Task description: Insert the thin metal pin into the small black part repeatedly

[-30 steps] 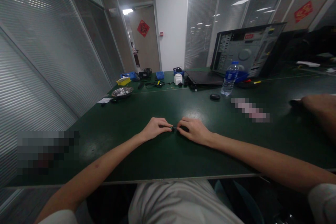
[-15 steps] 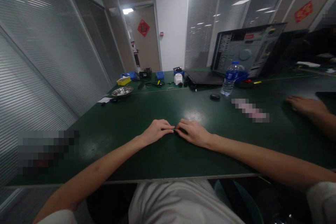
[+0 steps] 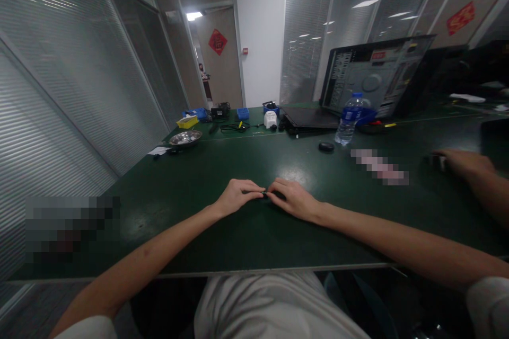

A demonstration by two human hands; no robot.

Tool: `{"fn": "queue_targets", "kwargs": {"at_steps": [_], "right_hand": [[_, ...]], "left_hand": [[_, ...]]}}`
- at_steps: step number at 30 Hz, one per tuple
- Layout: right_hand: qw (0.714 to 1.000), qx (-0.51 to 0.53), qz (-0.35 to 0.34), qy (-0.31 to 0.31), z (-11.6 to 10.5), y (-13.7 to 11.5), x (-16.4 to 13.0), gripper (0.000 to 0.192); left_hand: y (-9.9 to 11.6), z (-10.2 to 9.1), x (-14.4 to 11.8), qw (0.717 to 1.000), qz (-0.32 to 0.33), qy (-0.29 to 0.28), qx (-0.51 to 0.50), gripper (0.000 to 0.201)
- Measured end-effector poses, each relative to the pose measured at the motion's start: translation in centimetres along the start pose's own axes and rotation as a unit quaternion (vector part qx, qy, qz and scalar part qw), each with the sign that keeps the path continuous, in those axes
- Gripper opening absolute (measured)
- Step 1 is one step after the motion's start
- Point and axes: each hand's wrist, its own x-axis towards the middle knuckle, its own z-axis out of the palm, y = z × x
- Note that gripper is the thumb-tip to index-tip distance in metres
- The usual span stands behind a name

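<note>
**Both hands pinched on one small dark part at mid-table**

You had your left hand (image 3: 237,196) and right hand (image 3: 292,198) resting on the green table (image 3: 199,180), fingertips meeting over a small dark part (image 3: 263,195). Each hand was closed in a pinch: your left thumb and forefinger gripped a thin dark end of it, and your right fingers curled round the other end. The part lay low, at or just above the tabletop, directly in front of you and well clear of the near edge. It was too small and dim to tell what it was, or whether it was one piece or two being joined.

As a judgement, you were in the middle of a fine fitting or twisting step, with the two ends held against each other. A move from that grip would have called for steady wrists braced on the table, a firm pinch on both sides, and small force along the line of the part rather than across it.

Farther off stood a water bottle (image 3: 349,118), a metal bowl (image 3: 185,139) and an open computer case (image 3: 374,77). Another person's hand (image 3: 463,161) rested on the table at the right, well apart from yours.
</note>
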Motion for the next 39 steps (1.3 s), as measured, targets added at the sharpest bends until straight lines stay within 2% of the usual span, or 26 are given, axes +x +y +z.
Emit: {"fn": "queue_targets", "kwargs": {"at_steps": [6, 12, 23, 28, 34, 39], "right_hand": [[0.997, -0.070, 0.005, -0.038, 0.1, -0.2, 0.1, 0.020], [0.993, -0.104, 0.003, -0.054, 0.3, -0.4, 0.1, 0.023], [0.996, -0.076, 0.001, -0.044, 0.1, -0.4, 0.1, 0.021], [0.996, -0.075, 0.006, -0.051, -0.1, -0.4, 0.2, 0.021], [0.996, -0.074, 0.010, -0.051, -0.2, -0.5, 0.2, 0.021], [0.996, -0.067, 0.018, -0.048, -0.2, -0.4, 0.2, 0.019]], "left_hand": [[0.3, -0.2, -0.1, 0.988, 0.064, -0.071, 0.121, 0.030], [1.0, 0.0, -0.1, 0.974, 0.091, -0.090, 0.189, 0.036], [0.6, 0.1, -0.1, 0.994, 0.042, -0.023, 0.097, 0.029], [-0.5, -0.5, 0.1, 0.989, -0.006, 0.023, 0.143, 0.026], [-1.1, -0.7, 0.2, 0.985, -0.019, -0.008, 0.171, 0.025], [0.0, -0.6, -0.1, 0.986, -0.017, 0.003, 0.165, 0.029]]}}
